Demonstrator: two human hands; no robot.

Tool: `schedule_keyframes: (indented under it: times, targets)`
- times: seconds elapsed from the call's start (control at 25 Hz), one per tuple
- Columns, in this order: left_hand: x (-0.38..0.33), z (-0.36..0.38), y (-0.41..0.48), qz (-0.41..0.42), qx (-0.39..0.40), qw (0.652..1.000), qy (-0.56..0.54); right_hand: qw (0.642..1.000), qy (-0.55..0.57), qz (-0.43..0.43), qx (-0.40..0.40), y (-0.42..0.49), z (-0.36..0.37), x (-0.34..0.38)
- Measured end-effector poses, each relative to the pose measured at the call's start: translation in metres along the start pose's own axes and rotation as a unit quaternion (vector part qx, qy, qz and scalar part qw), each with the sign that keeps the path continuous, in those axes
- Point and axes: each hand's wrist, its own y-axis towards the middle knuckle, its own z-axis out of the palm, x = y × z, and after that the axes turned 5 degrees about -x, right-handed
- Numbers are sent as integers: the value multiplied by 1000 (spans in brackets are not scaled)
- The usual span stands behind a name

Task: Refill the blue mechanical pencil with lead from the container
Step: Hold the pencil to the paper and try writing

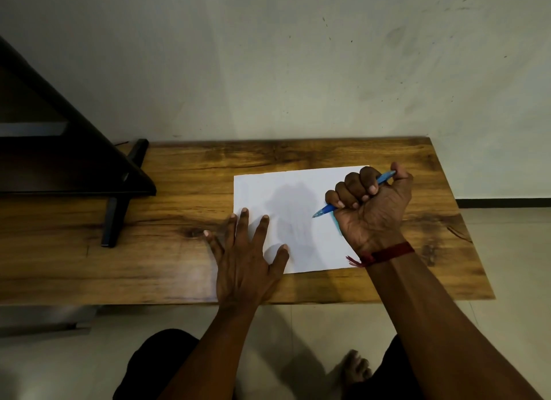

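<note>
My right hand (372, 208) is closed in a fist around the blue mechanical pencil (325, 210), thumb pressed on its top end at the upper right. The pencil's tip points down-left, just above a white sheet of paper (268, 185). My left hand (244, 250) lies flat, fingers spread, on the sheet's lower left corner and the wooden table (179, 220). No lead container shows in view.
A dark stand with black legs (119, 197) occupies the table's left part. A pale wall rises behind the table. The table's right edge (465, 220) drops to a tiled floor. My knees and a foot show below the front edge.
</note>
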Motion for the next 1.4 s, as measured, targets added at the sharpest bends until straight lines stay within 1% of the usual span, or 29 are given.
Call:
schedule_keyframes:
  times: [0.24,0.48,0.64,0.84,1.04,1.24,1.4]
  targets:
    - [1,4,1,1,0,1000,4,1000,4,9,18,-1,1,-1]
    - [0,5,0,3,-9,1000,-5,1000,-2,6,-5,2,1,0]
    - [0,5,0,2,-4,1000,-5,1000,1,3,8,1,1,-1]
    - [1,4,0,4,-10,1000,-6,1000,-12,-3,-7,1,3,2]
    - [1,4,0,7,2,1000,-4,1000,3,-3,6,0,1,0]
    - [2,5,0,11,4,1000,-1,1000,-12,-8,-6,2,1,3]
    - [1,5,0,10,2,1000,-6,1000,-6,-2,1,0,0,2]
